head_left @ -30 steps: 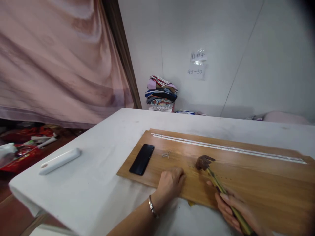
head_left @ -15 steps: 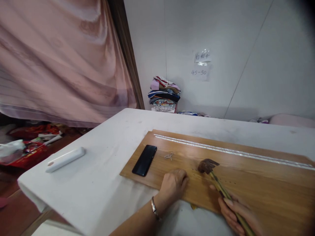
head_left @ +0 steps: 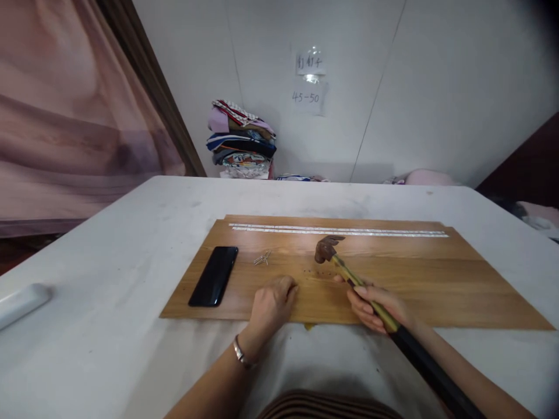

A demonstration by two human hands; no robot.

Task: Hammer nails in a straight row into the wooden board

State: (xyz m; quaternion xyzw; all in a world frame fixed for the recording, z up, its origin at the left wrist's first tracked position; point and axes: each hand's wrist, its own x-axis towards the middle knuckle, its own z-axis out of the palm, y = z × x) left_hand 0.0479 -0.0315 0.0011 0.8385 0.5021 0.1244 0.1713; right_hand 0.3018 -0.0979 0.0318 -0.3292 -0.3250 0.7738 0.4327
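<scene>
The brown-headed metal claw hammer (head_left: 345, 270) had shifted toward 2 long white strips (head_left: 301, 231), over the brown wooden board (head_left: 414, 262). The right hand (head_left: 388, 299) clamped the yellow-and-black handle (head_left: 409, 347); the left hand (head_left: 271, 302) was curled, contents indeterminable.

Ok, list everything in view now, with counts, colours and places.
table: one, white, centre
wooden board: one or more, brown, on the table
phone: one, black, board's left end
nails: several, silvery, right of the phone
strips: two, whitish, board's far edge
hammer: one, brown, yellow and black, over the board
bar-like object: one, white, table's left edge
curtain: one, pink, left
wall: one, pale grey, background
notes: two, white, on the wall
cloth stack: one, multicoloured, beyond the table
rounded object: one, pink, beyond the table, right
panel: one, dark red, right edge
bracelet: one, silver, left wrist
striped garment: one, brown, bottom edge
left hand: one, board's near edge
right hand: one, around the hammer
</scene>
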